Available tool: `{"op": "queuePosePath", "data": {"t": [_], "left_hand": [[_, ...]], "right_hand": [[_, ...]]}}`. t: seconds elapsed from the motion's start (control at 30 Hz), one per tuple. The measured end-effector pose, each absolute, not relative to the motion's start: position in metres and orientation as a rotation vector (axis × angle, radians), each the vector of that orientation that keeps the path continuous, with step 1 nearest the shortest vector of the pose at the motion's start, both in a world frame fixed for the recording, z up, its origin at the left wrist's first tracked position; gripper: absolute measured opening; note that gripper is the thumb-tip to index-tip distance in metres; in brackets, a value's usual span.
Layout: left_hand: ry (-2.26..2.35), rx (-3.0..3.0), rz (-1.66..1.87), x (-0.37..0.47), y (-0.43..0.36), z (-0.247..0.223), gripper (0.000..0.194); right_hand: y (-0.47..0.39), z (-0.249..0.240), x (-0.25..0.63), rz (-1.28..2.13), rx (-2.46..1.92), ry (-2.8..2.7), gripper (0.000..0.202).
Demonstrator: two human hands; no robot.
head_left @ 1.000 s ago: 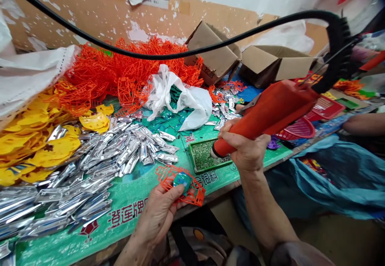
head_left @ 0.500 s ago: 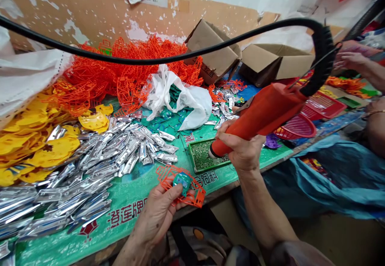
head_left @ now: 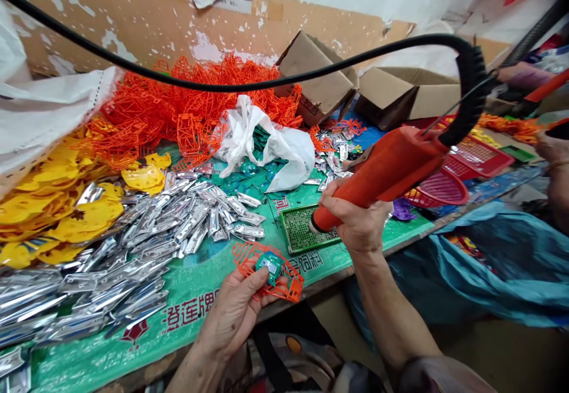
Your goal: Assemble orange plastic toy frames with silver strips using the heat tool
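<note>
Between thumb and fingers, my left hand (head_left: 237,301) holds an orange lattice frame (head_left: 291,283) with a green plastic piece (head_left: 272,264) lying on it, near the table's front edge. My right hand (head_left: 362,221) is wrapped round an orange power screwdriver (head_left: 382,165), tilted with its nose down over a green perforated tray (head_left: 296,227) of small metal bits. The tool's tip is hidden in or just above the tray. A black cable (head_left: 213,88) runs from the tool's rear across the view to the upper left.
Silver parts (head_left: 146,233), yellow pieces (head_left: 89,221) and orange frames (head_left: 178,105) are heaped left and behind. A white bag (head_left: 288,153) holds green pieces. Cardboard boxes (head_left: 315,79), red baskets (head_left: 440,188) and a blue bag (head_left: 480,262) lie right, near another person's arm (head_left: 558,162).
Both my hands keep nearly the same places and grips. At the far right the other person's hands have moved, and an orange tool now shows there.
</note>
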State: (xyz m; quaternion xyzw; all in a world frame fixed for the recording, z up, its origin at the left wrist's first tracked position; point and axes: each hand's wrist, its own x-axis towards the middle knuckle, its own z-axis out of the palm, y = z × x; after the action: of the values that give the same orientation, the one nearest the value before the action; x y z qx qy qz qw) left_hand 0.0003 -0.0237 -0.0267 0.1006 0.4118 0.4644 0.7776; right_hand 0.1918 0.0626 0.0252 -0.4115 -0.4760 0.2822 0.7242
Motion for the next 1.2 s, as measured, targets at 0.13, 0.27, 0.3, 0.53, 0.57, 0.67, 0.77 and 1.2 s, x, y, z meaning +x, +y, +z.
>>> {"op": "queuePosePath", "data": {"t": [0.13,0.27,0.3,0.53,0.57,0.67,0.77,1.2], "left_hand": [[0.863,0.231,1.004,0.000,-0.024,-0.028,0.033],[0.838,0.253,0.993,0.000,-0.023,-0.028,0.033],[0.834,0.260,0.990,0.000,-0.023,-0.028,0.034],[0.813,0.298,0.989,0.002,-0.023,-0.030,0.031],[0.802,0.307,0.991,0.002,-0.023,-0.030,0.030],[0.786,0.314,0.993,0.002,-0.023,-0.030,0.029],[0.801,0.299,0.997,0.002,-0.023,-0.031,0.030],[0.806,0.298,0.994,0.003,-0.023,-0.030,0.029]], "right_hand": [[0.062,0.035,0.193,0.658,-0.889,-0.991,0.014],[0.048,0.063,0.189,0.773,-0.776,-0.954,0.017],[0.042,0.070,0.187,0.823,-0.739,-0.964,0.017],[0.007,0.084,0.165,1.166,-0.537,-1.005,0.028],[0.004,0.083,0.162,1.186,-0.542,-1.010,0.029],[0.000,0.080,0.156,1.216,-0.565,-1.013,0.031],[-0.001,0.080,0.153,1.216,-0.593,-0.996,0.032],[0.004,0.075,0.150,1.221,-0.660,-1.013,0.046]]}}
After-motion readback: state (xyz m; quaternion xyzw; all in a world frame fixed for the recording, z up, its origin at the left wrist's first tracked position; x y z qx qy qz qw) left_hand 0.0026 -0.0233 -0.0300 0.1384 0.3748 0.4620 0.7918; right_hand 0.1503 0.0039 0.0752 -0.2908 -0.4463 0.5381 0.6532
